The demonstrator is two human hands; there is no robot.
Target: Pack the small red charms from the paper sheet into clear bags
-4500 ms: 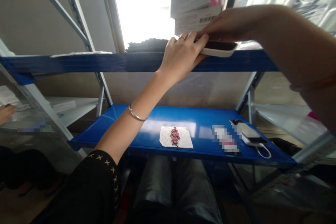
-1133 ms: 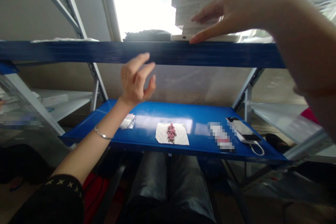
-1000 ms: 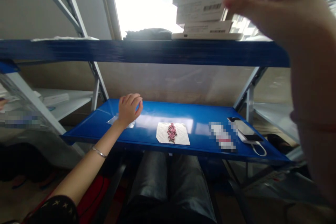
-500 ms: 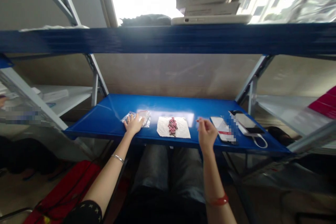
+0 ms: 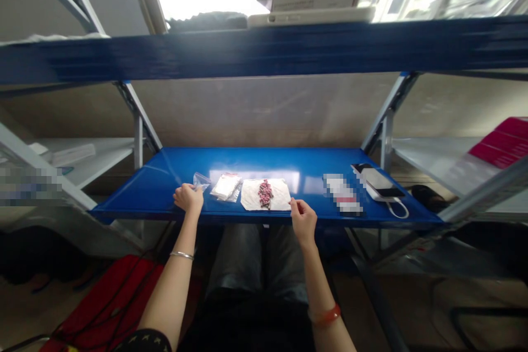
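My 2 hands have come down to the blue metal shelf (image 5: 165, 176): left fingers (image 5: 186, 189) together by a clear plastic bag (image 5: 202, 180), right fingers (image 5: 295, 204) together at a white paper sheet (image 5: 251, 198); grip unclear.

Shelf (image 5: 264, 162) glossy blue; pills (image 5: 265, 193) pink, dark-flecked; paper (image 5: 251, 197) white; wristband (image 5: 325, 316) orange-red.

The left hand (image 5: 188, 198) and right hand (image 5: 303, 221) had dropped from the upper shelf (image 5: 264, 49) to the front edge of the lower blue shelf (image 5: 140, 192), and the plastic packet had become two (a clear bag (image 5: 202, 180) beside a whitish sachet (image 5: 225, 187)).
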